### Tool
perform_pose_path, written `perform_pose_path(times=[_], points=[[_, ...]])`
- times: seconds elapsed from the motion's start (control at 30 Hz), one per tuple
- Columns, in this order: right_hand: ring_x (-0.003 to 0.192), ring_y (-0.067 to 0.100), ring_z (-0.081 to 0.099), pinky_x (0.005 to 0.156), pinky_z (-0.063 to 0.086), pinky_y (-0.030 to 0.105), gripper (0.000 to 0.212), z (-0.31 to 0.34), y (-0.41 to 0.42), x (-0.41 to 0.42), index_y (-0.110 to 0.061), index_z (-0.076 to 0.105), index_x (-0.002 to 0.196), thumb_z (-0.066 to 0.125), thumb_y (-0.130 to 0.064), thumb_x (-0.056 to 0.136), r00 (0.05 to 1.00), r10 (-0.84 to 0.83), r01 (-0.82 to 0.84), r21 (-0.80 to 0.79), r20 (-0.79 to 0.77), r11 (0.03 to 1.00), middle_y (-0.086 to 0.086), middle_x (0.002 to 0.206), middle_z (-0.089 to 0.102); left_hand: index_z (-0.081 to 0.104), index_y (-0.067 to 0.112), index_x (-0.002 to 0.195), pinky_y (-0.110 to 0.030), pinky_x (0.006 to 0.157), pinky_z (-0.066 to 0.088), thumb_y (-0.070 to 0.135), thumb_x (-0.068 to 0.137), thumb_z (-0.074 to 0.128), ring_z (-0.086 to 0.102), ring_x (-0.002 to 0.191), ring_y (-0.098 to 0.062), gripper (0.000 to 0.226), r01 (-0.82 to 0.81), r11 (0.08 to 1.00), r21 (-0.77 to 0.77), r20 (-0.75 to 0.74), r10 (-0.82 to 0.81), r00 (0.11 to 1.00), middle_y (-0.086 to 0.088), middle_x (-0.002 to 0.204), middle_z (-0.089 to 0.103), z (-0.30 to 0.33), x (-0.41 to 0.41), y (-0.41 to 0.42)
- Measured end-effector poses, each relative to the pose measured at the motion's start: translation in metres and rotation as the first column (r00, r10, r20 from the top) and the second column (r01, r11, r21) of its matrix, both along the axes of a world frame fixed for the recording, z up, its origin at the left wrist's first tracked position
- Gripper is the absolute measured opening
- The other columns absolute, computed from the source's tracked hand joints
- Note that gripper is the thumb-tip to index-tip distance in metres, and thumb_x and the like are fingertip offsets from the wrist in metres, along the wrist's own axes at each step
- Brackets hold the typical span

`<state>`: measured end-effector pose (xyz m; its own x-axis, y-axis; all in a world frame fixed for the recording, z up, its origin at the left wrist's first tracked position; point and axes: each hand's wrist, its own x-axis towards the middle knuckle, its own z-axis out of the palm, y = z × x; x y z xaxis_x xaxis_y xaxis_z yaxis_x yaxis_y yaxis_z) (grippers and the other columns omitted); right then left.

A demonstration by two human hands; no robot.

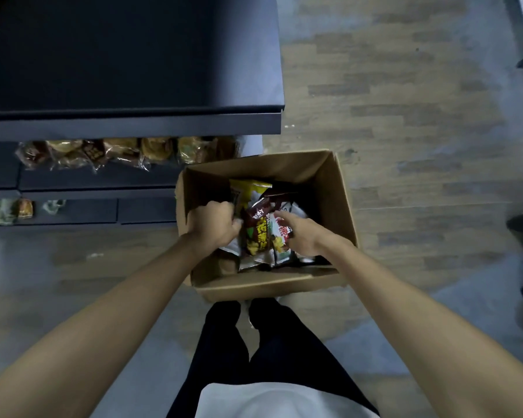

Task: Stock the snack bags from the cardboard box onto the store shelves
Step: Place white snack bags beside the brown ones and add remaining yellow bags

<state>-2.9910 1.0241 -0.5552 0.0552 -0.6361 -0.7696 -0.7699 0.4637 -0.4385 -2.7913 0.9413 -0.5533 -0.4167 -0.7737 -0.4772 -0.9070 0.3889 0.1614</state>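
I'm seeing bare forearms, black trousers (224,342) and a white top (278,399) just below the cardboard box (269,283).

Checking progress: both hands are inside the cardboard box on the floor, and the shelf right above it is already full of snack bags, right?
Not quite. The head view shows both hands in the cardboard box, but that top shelf is bare; packaged goods sit only on lower shelves.

Both arms reach down, left grip (213,223) curled, right grip (299,233) curled.

Open cardboard box (329,191) on the floor holds jumbled brown and yellow snack bags (258,233).
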Motion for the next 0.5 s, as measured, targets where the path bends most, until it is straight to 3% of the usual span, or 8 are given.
perform_pose_path(times=[0.1,0.17,0.33,0.43,0.5], points=[[0.126,0.027,0.052,0.098,0.047,0.032,0.076,-0.007,-0.006,-0.002,-0.030,0.022,0.153,0.053,-0.003,0.090,1.000,0.012,-0.013,0.041,0.024,0.999,0.004,0.153,0.038,0.059,0.020,0.096,-0.030,0.060,0.038,0.034,0.089,0.052,0.062,0.085,-0.030,0.017,-0.006,0.998,0.061,-0.001,0.006,1.000,-0.005,0.095,0.065,-0.001,-0.003,0.004],[0.130,0.027,0.048,0.102,0.044,0.031,0.071,-0.012,-0.008,-0.003,-0.026,0.025,0.153,0.056,-0.009,0.092,1.000,0.015,-0.014,0.023,-0.004,1.000,0.005,0.153,0.038,0.059,0.019,0.101,-0.031,0.062,0.042,0.032,0.088,0.053,0.062,0.087,-0.029,0.019,-0.024,0.992,0.124,-0.018,0.026,0.999,-0.005,0.099,0.064,-0.005,-0.006,0.009],[0.131,0.030,0.046,0.107,0.040,0.035,0.065,-0.029,-0.008,-0.009,-0.017,0.034,0.147,0.063,-0.018,0.089,0.993,-0.072,0.066,-0.062,-0.099,0.996,0.012,0.144,0.045,0.046,0.012,0.131,-0.044,0.084,0.052,0.020,0.084,0.058,0.058,0.105,-0.036,0.049,-0.053,0.987,0.151,-0.133,0.073,0.988,-0.013,0.125,0.049,-0.022,-0.024,0.027],[0.133,0.033,0.042,0.110,0.037,0.038,0.077,-0.041,-0.012,-0.012,-0.017,0.023,0.152,0.065,-0.015,0.087,0.974,-0.171,0.143,-0.179,-0.149,0.973,0.011,0.156,0.024,0.031,0.014,0.142,-0.046,0.097,0.046,0.017,0.083,0.060,0.050,0.117,-0.035,0.066,-0.071,0.983,0.170,-0.137,0.095,0.986,-0.014,0.139,0.036,-0.035,-0.039,0.041],[0.129,0.035,0.044,0.107,0.039,0.041,0.077,-0.047,-0.020,-0.015,-0.020,0.020,0.154,0.059,-0.007,0.088,0.968,-0.154,0.090,-0.296,-0.200,0.951,0.007,0.159,0.018,0.020,0.011,0.148,-0.042,0.107,0.036,0.021,0.084,0.062,0.038,0.131,-0.035,0.077,-0.064,0.982,0.176,-0.076,0.078,0.994,-0.015,0.149,0.027,-0.046,-0.045,0.048]])
